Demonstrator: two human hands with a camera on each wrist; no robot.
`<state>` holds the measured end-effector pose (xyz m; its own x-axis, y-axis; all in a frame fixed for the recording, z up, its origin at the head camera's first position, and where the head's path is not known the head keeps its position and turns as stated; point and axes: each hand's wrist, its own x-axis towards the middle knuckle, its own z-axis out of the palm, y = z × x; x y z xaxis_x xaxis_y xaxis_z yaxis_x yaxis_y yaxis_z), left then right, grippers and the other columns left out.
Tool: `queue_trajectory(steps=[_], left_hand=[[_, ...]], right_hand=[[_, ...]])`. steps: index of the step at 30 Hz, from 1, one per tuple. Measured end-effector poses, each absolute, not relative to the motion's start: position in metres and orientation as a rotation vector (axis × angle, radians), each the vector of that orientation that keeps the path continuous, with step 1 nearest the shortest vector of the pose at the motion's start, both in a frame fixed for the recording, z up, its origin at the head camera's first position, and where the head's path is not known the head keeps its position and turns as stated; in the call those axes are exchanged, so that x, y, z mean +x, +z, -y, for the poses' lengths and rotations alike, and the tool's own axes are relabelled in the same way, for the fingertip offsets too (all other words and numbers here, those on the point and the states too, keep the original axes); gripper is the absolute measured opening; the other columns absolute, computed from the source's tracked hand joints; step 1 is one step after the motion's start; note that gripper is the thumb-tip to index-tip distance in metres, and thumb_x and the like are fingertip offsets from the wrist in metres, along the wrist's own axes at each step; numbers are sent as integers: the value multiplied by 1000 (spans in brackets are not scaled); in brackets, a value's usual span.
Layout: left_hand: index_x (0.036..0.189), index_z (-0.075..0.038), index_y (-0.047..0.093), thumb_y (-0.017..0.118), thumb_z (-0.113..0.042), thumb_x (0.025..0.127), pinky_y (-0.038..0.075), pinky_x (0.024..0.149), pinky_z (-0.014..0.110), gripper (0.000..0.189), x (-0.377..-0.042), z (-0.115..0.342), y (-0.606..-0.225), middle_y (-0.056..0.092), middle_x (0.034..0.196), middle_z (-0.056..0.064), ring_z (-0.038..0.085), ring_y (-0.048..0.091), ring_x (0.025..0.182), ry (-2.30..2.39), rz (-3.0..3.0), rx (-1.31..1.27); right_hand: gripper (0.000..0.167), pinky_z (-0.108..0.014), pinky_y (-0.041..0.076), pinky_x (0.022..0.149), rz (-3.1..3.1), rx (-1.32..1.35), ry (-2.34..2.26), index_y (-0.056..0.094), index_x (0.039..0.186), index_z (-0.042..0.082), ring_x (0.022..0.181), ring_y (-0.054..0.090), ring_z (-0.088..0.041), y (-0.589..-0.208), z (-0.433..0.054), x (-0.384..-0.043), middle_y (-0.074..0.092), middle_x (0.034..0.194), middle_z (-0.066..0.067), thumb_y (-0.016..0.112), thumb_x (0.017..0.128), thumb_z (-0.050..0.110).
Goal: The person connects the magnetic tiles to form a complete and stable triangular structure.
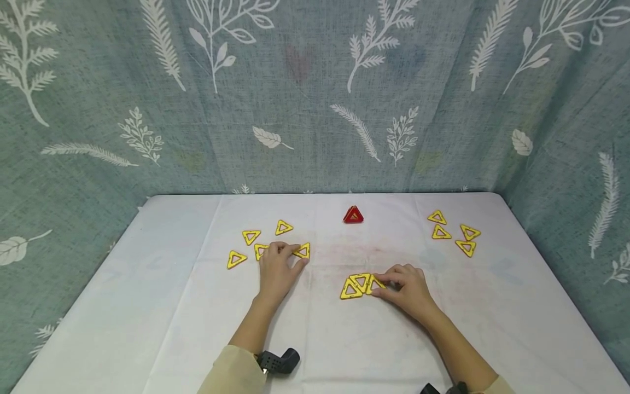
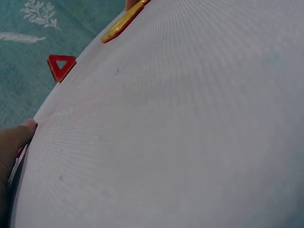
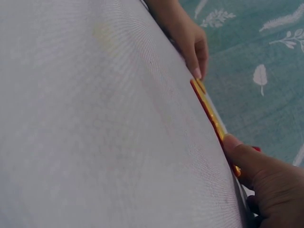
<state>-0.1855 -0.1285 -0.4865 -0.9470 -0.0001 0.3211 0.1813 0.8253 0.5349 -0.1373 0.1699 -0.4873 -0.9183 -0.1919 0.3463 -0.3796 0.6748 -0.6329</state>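
Observation:
My left hand pinches a yellow triangular magnetic tile by its side, thumb at the lower corner and index finger at the left. Just left of that hand, another yellow triangle is partly hidden by the fingers. Nearer the front, three yellow triangles form a joined strip lying flat on the white table. My right hand grips the strip's right-hand triangle between thumb and fingers. In the right wrist view the strip appears edge-on, with the right thumb on its near end.
Beyond the hands a red triangular piece sits near the table's back edge. Loose yellow triangles are scattered at the left. Several more yellow triangles lie at the back right. A patterned green curtain hangs behind the white table.

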Motion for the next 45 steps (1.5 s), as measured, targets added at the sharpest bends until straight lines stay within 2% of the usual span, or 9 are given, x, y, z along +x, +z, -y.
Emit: queue_trajectory(steps=[5,14,23,33,45], left_hand=[[113,-18,68,74,-34,80,31,94,46,37,-185,129,-486,50,110,7,26,45,103,-831,2743,-224],[112,-21,68,69,-38,83,33,86,40,34,-184,128,-484,53,109,4,23,46,100,-749,2758,-443],[99,-22,74,76,-39,76,35,90,41,28,-194,129,-482,57,106,0,21,49,100,-876,2790,-390],[99,-27,75,75,-41,78,29,92,43,26,-203,122,-479,58,102,-3,19,50,99,-929,2858,-447],[98,-27,76,75,-41,76,29,89,39,26,-206,110,-480,56,97,-7,14,48,93,-968,2863,-585]], right_hand=[[32,-31,25,71,2620,478,1087,77,95,17,71,43,-5,-488,-170,-137,60,77,14,84,67,30],[32,-31,26,71,2618,514,1064,77,96,18,73,43,-5,-488,-170,-139,59,78,14,84,68,30],[32,-32,28,73,2622,569,1025,77,98,17,75,44,-5,-488,-169,-140,59,81,12,83,68,27],[31,-33,29,74,2623,591,1009,77,97,17,76,46,-5,-486,-170,-139,60,81,11,83,68,26],[31,-32,29,75,2642,577,1050,77,95,18,78,47,-6,-485,-170,-137,62,82,12,84,67,27]])
